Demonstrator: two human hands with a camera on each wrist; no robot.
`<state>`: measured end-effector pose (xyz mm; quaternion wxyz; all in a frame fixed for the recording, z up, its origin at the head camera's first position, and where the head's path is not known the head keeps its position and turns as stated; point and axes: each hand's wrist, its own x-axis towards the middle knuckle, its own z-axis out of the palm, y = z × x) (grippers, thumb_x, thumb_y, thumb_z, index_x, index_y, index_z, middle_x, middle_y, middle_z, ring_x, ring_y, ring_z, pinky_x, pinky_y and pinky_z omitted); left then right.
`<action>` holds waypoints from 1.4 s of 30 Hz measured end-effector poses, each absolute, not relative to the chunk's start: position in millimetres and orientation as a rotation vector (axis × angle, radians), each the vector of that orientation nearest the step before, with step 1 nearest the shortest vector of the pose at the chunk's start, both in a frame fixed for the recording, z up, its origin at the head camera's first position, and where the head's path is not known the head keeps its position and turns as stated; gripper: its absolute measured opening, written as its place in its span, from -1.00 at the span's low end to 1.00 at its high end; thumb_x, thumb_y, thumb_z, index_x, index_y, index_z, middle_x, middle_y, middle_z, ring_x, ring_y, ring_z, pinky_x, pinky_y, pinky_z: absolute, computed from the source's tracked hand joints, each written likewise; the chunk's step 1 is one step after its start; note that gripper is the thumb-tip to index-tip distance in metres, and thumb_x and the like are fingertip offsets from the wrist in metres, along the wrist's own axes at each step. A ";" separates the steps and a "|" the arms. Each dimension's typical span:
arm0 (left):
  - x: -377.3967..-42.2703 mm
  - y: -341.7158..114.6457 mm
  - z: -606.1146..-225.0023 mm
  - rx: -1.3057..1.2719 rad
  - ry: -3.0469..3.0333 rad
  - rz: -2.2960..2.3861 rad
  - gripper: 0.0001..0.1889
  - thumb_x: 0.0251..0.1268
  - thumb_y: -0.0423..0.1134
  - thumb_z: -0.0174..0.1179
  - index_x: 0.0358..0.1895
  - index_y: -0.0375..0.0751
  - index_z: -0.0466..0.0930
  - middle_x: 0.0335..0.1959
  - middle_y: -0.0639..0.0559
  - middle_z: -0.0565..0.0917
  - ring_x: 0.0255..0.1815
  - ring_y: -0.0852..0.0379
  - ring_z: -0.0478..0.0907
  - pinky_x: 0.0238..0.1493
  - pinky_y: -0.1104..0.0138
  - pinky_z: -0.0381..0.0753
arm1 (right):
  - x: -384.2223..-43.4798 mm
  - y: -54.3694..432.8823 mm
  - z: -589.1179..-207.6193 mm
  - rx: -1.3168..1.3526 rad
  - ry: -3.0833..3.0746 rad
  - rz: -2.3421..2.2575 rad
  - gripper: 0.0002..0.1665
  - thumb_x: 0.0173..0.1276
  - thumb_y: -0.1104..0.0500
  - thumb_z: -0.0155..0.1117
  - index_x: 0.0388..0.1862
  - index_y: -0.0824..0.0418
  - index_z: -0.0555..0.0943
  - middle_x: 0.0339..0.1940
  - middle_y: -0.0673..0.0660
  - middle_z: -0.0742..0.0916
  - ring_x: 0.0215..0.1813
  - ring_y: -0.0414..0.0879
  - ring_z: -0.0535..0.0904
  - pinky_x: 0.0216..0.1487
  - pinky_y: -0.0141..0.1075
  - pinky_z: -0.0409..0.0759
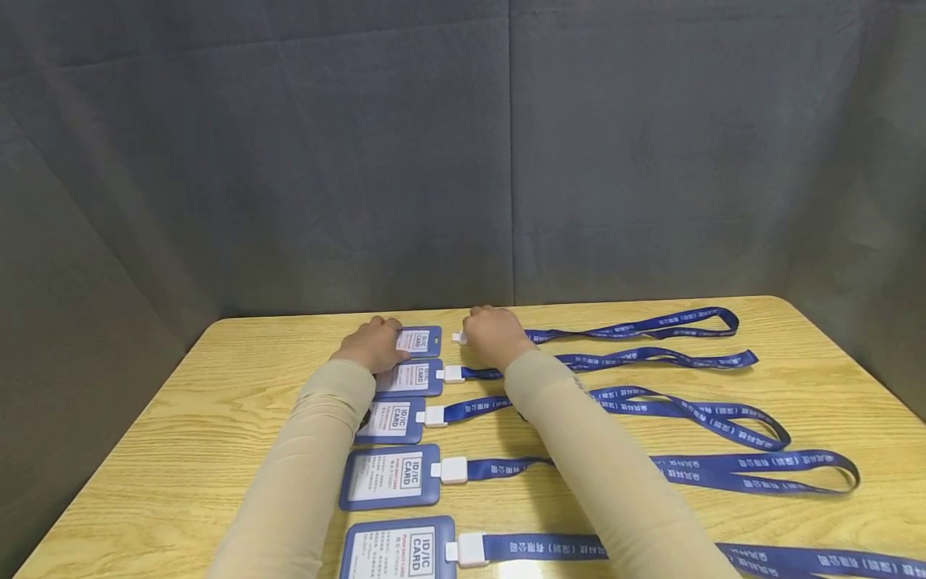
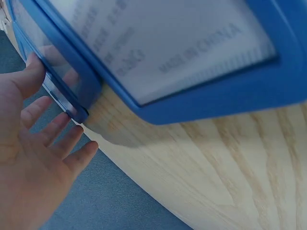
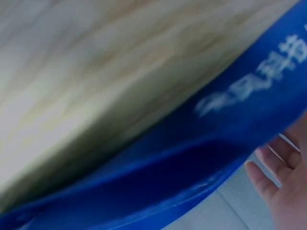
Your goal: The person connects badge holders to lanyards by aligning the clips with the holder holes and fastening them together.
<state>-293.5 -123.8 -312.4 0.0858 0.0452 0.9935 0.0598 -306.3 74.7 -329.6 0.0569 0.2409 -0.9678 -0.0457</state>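
At the back of the table my left hand (image 1: pixel 370 344) holds the left end of the farthest blue ID card holder (image 1: pixel 428 341). In the left wrist view, the left hand's (image 2: pixel 36 158) thumb lies against this holder's (image 2: pixel 79 88) edge, its other fingers spread beside it. My right hand (image 1: pixel 495 334) grips the white-clip end of the farthest blue lanyard (image 1: pixel 615 330); the white clip (image 1: pixel 458 338) pokes out left of the fingers. A small gap separates that clip from the holder's slot. In the right wrist view, part of the right hand (image 3: pixel 288 187) shows beyond the lanyard (image 3: pixel 240 105).
Nearer me lie several card holders (image 1: pixel 391 478), each joined by a white clip (image 1: pixel 454 470) to a blue lanyard (image 1: pixel 767 473) stretching right. My forearms pass over some of them. A dark grey curtain (image 1: pixel 362 161) stands behind the wooden table (image 1: pixel 181 450).
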 end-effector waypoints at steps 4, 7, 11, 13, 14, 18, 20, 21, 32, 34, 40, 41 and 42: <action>-291.5 -119.2 -309.0 0.141 2.948 0.202 -0.33 0.37 -0.07 0.25 0.44 -0.28 0.30 0.33 -0.32 0.38 0.30 -0.25 0.38 0.28 -0.11 0.40 | -302.2 72.5 -327.8 0.751 -2.916 -0.133 -0.77 0.47 0.23 0.19 -0.02 0.21 0.73 -0.13 0.10 0.72 -0.05 -0.02 0.64 0.04 -0.19 0.62; -290.6 -116.1 -307.6 0.144 2.940 0.213 -0.34 0.38 -0.08 0.24 0.44 -0.29 0.30 0.38 -0.30 0.36 0.36 -0.26 0.34 0.33 -0.10 0.34 | -300.2 72.2 -326.2 0.753 -2.910 -0.151 -0.78 0.47 0.23 0.20 -0.02 0.20 0.73 -0.12 0.09 0.71 -0.06 -0.04 0.64 0.04 -0.21 0.62; -289.3 -112.2 -306.4 0.140 2.935 0.228 -0.35 0.38 -0.09 0.25 0.44 -0.28 0.31 0.40 -0.23 0.40 0.40 -0.25 0.31 0.38 -0.09 0.28 | -298.2 73.0 -324.2 0.752 -2.919 -0.175 -0.76 0.47 0.23 0.20 0.01 0.18 0.72 -0.09 0.08 0.71 -0.03 -0.05 0.62 0.09 -0.22 0.60; -288.3 -110.9 -305.9 0.136 2.934 0.242 -0.35 0.37 -0.10 0.25 0.44 -0.27 0.32 0.38 -0.22 0.42 0.38 -0.25 0.33 0.37 -0.09 0.28 | -297.2 73.1 -323.4 0.761 -2.915 -0.191 -0.76 0.46 0.23 0.20 0.02 0.18 0.72 -0.07 0.08 0.71 -0.02 -0.04 0.62 0.10 -0.21 0.60; -287.9 -110.4 -305.6 0.136 2.936 0.247 -0.35 0.37 -0.10 0.26 0.44 -0.26 0.33 0.38 -0.21 0.43 0.38 -0.24 0.34 0.37 -0.08 0.29 | -296.9 73.0 -323.2 0.765 -2.911 -0.200 -0.76 0.46 0.23 0.21 0.02 0.18 0.72 -0.07 0.08 0.71 -0.01 -0.04 0.61 0.10 -0.21 0.60; -286.3 -108.7 -304.8 0.142 2.944 0.264 -0.36 0.35 -0.10 0.27 0.42 -0.26 0.35 0.36 -0.21 0.46 0.34 -0.20 0.40 0.36 -0.05 0.32 | -296.0 72.3 -323.2 0.771 -2.893 -0.241 -0.75 0.45 0.23 0.22 0.03 0.16 0.71 -0.05 0.08 0.71 0.00 -0.04 0.61 0.09 -0.20 0.60; -285.7 -107.0 -304.4 0.142 2.948 0.278 -0.37 0.35 -0.12 0.28 0.42 -0.27 0.36 0.35 -0.21 0.47 0.33 -0.18 0.42 0.37 -0.03 0.32 | -295.8 71.9 -323.7 0.765 -2.889 -0.257 -0.75 0.44 0.23 0.22 0.03 0.15 0.71 -0.05 0.08 0.71 0.01 -0.04 0.62 0.09 -0.19 0.60; -285.3 -105.9 -304.2 0.143 2.949 0.287 -0.37 0.35 -0.13 0.28 0.41 -0.28 0.36 0.34 -0.21 0.47 0.33 -0.18 0.42 0.37 -0.02 0.31 | -295.7 71.7 -324.1 0.762 -2.886 -0.259 -0.76 0.44 0.24 0.22 0.02 0.14 0.72 -0.06 0.08 0.71 0.02 -0.03 0.62 0.09 -0.18 0.60; -279.3 -94.4 -303.8 0.166 2.989 0.245 -0.45 0.40 -0.22 0.21 0.39 -0.35 0.38 0.30 -0.30 0.47 0.31 -0.30 0.39 0.36 -0.05 0.31 | -297.6 67.6 -326.9 0.701 -2.955 0.012 -0.77 0.44 0.30 0.22 0.01 0.22 0.71 -0.03 0.15 0.70 0.02 0.00 0.65 0.08 -0.20 0.62; -278.1 -92.8 -304.3 0.172 2.998 0.221 -0.45 0.39 -0.24 0.22 0.39 -0.33 0.39 0.29 -0.31 0.47 0.30 -0.32 0.38 0.34 -0.07 0.33 | -297.3 67.4 -327.7 0.689 -2.961 0.107 -0.78 0.43 0.33 0.23 0.00 0.24 0.71 -0.02 0.17 0.70 0.02 0.00 0.65 0.09 -0.22 0.61; -276.4 -87.5 -304.8 0.165 3.009 0.161 -0.52 0.36 -0.27 0.26 0.31 -0.31 0.48 0.19 -0.31 0.52 0.21 -0.30 0.44 0.27 -0.07 0.40 | -296.7 62.4 -326.0 0.692 -2.988 0.124 -0.75 0.42 0.34 0.24 0.02 0.23 0.71 0.04 0.18 0.71 0.09 0.02 0.63 0.16 -0.21 0.57; -276.4 -86.6 -304.5 0.164 3.010 0.157 -0.53 0.35 -0.27 0.26 0.29 -0.31 0.50 0.17 -0.31 0.53 0.19 -0.30 0.45 0.26 -0.06 0.41 | -296.4 61.4 -325.2 0.689 -2.993 0.104 -0.75 0.42 0.33 0.24 0.03 0.22 0.71 0.05 0.18 0.71 0.09 0.02 0.63 0.16 -0.21 0.57; -276.7 -86.1 -304.5 0.166 3.011 0.152 -0.55 0.35 -0.27 0.27 0.27 -0.31 0.52 0.15 -0.30 0.54 0.18 -0.29 0.46 0.26 -0.06 0.42 | -295.9 60.4 -324.4 0.685 -2.997 0.092 -0.75 0.43 0.33 0.23 0.03 0.22 0.71 0.05 0.19 0.71 0.09 0.02 0.63 0.16 -0.20 0.58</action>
